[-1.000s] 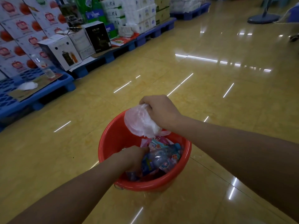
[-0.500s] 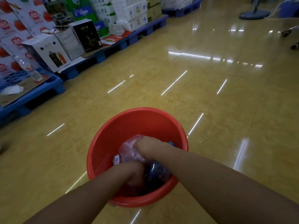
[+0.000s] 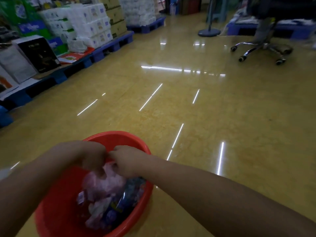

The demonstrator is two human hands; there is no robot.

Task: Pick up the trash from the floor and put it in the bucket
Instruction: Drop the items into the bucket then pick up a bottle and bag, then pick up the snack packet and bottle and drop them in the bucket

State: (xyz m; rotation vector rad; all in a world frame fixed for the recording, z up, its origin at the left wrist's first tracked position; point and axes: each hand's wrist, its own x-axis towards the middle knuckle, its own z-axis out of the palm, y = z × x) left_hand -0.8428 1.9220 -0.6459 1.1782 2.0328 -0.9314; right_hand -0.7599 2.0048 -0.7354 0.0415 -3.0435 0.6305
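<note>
We see both hands over the red bucket [image 3: 51, 209], which sits on the yellow floor [image 3: 222, 134] at the near edge of the view. The left hand [image 3: 89, 156] and right hand [image 3: 127, 159] meet above the far part of the rim, fingers curled. They seem to be pinching the top of a pale pink bag [image 3: 104, 183], but blur keeps us from telling whether either one truly grips it or merely rests against it. The trash is inside the bucket: the bag on top, a dark blue wrapper [image 3: 130, 190] beside it toward the right wall, more scraps beneath.

We judge the main risk to be the load springing back. The bag looks puffy and light, so once pressure comes off it could swell up and slide over the rim onto the floor. The bucket also looks tilted toward us, and a push on one side could tip it or skid it on the glossy tiles.

Much is unclear. The fingertips are smeared by motion, the bucket's near rim is cut off at the bottom edge, and its bottom is buried. No loose trash shows on the visible floor, though the floor behind and beneath us is out of view.
</note>
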